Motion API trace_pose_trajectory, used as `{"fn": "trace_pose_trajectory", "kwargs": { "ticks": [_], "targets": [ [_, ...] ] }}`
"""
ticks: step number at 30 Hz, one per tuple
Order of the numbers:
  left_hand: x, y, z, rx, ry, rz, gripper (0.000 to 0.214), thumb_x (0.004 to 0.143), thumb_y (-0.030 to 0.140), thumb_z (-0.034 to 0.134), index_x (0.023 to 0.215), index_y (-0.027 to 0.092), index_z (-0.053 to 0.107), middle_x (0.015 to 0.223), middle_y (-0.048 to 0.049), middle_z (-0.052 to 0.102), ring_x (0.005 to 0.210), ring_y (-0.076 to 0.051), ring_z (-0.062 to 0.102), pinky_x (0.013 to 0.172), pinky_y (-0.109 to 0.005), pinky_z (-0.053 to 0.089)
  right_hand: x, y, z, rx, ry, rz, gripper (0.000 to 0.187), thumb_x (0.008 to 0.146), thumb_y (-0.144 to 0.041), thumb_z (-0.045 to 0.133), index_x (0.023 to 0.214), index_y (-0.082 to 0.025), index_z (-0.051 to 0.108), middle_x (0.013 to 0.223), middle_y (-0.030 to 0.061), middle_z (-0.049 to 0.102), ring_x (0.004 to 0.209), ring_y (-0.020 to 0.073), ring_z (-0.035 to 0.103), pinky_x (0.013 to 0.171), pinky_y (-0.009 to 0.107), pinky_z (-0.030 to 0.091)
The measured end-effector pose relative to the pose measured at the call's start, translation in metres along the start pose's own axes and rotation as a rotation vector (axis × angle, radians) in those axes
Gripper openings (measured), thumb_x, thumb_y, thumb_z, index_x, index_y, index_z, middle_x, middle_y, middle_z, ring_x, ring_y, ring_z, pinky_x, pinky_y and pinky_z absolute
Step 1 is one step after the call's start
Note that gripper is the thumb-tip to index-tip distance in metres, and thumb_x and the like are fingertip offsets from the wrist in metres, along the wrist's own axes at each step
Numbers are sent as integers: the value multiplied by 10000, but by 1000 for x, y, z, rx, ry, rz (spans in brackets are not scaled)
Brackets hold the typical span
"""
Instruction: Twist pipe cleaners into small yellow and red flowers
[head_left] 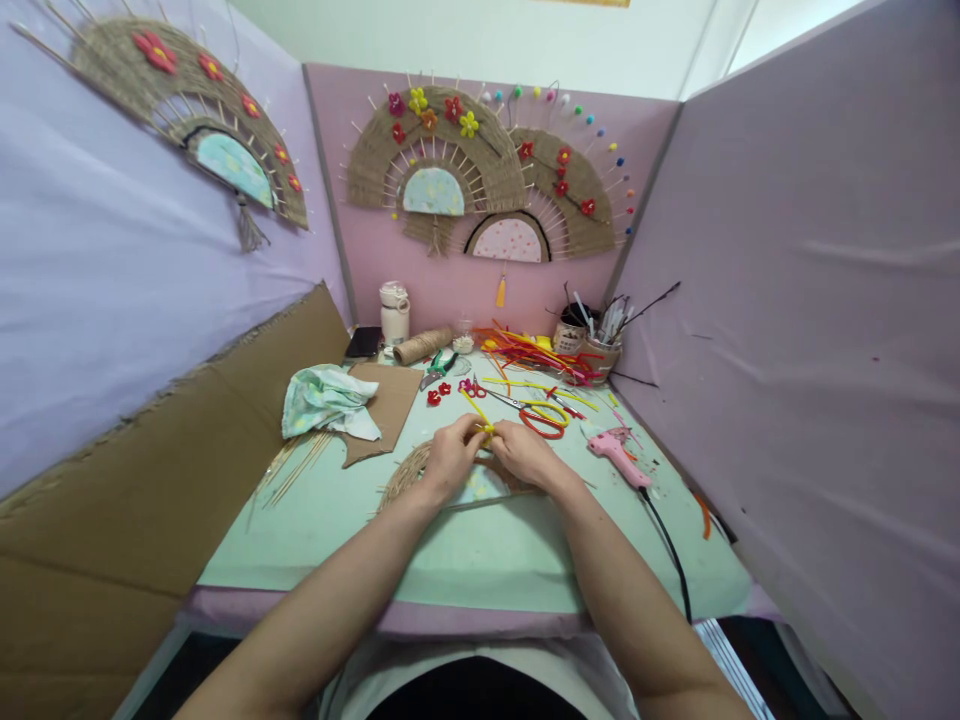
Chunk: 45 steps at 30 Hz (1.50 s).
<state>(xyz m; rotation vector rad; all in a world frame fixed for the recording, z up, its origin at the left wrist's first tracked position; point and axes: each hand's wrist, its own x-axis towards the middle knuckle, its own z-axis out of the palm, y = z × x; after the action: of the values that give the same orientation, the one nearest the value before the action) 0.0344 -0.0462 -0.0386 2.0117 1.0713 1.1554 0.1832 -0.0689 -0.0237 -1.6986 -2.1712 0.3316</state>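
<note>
Both hands meet over the middle of the table, pinching a yellow pipe cleaner (474, 404) whose straight end sticks up to the left. My left hand (452, 452) is closed on it at the fingertips, and my right hand (523, 452) grips it from the other side. Where the fingers meet, the yellow piece looks bent, though its exact shape is too small to tell. Beneath the hands lies a half-round woven twine fan (405, 478), partly hidden by them. Just beyond are red flowers (434, 397), a purple-red flower (466, 386) and scissors with red handles (541, 424).
A pink glue gun (619, 457) with a black cord lies at the right. Left are crumpled cloth (326, 400), cardboard (390, 405) and thin sticks (300, 468). Behind stand a white bottle (394, 315), a twine roll (422, 346), colourful pipe cleaners (529, 352) and pots of twigs (602, 358).
</note>
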Motion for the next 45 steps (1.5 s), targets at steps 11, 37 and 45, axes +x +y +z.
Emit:
{"fn": "trace_pose_trajectory", "kwargs": {
  "ticks": [11, 37, 45],
  "targets": [
    [8, -6, -2, -133, 43, -121, 157, 741, 207, 555, 795, 161, 695, 809, -43, 703, 743, -159, 620, 710, -258, 465, 4, 2, 8, 161, 188, -97, 177, 822, -216, 423, 739, -164, 571, 725, 28, 586, 647, 129, 476, 575, 233, 300],
    [12, -8, -3, -318, 82, -219, 214, 703, 268, 596, 824, 130, 706, 822, -68, 706, 727, -166, 625, 685, -267, 491, 5, -8, 11, 577, 456, -2, 165, 780, -277, 502, 755, -165, 621, 727, 27, 643, 654, 144, 557, 634, 257, 430],
    [8, -2, -4, -196, 27, -157, 191, 726, 235, 567, 814, 158, 717, 812, -44, 713, 748, -167, 626, 702, -256, 474, 4, -6, 12, 347, 444, -120, 140, 812, -172, 428, 786, -178, 566, 801, 50, 585, 772, 168, 524, 713, 280, 400]
  ]
}}
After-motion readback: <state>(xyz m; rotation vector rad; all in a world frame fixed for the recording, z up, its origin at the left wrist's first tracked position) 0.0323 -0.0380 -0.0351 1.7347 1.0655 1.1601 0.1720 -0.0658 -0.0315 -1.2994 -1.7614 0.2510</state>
